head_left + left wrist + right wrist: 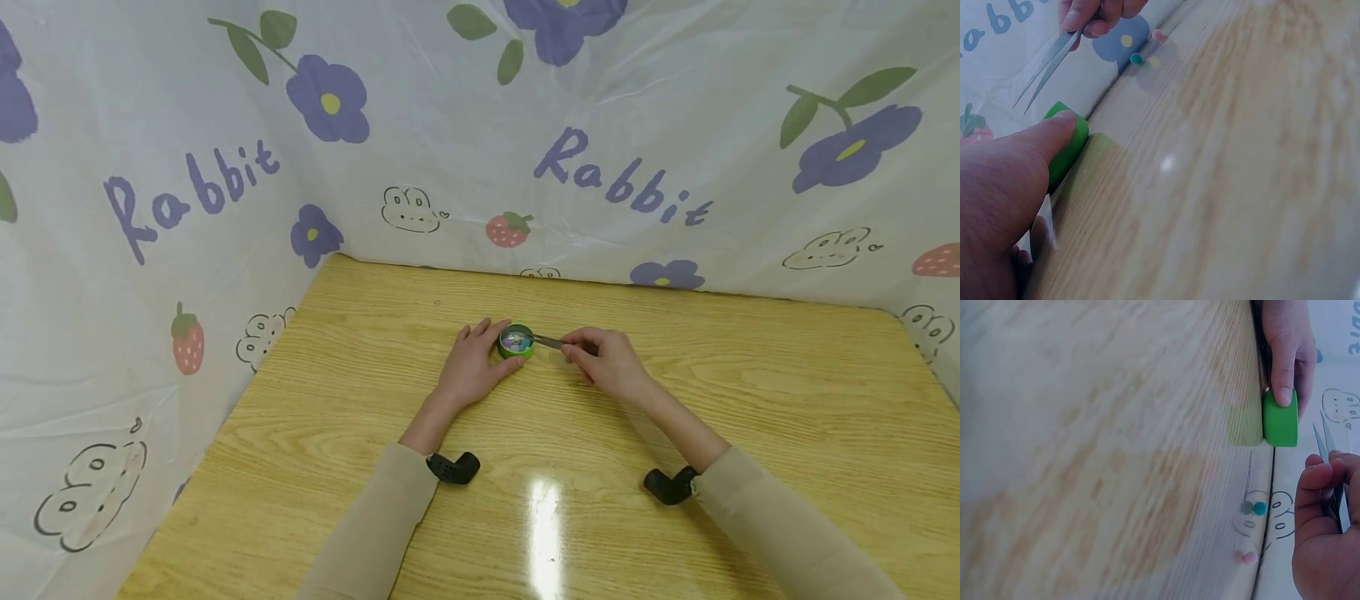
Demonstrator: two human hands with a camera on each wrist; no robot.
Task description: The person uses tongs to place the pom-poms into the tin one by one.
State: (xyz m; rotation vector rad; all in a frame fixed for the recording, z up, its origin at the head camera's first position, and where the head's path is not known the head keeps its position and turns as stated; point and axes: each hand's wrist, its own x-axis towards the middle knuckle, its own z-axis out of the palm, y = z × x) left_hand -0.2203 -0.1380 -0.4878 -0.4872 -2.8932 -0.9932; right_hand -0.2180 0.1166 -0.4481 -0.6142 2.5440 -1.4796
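Observation:
A small round green container (517, 340) stands on the table with bits of purple, teal and white showing inside. My left hand (474, 367) holds it, thumb on the near side and fingers round the left and far side. In the right wrist view, its green wall (1282, 425) shows under the thumb. My right hand (609, 363) pinches metal tweezers (549, 341). Their tips are parted, with nothing seen between them, and overlap the container from above in the head view. On the tabletop close to the right hand lie a teal bead (1260, 509) and a pink bead (1250, 557).
The wood-grain table (337, 467) runs back to a white cloth (465, 150) printed with flowers, rabbits and strawberries, which hangs along the rear and sides. A black wrist camera (453, 468) sits at the left cuff, and another black camera (670, 485) at the right.

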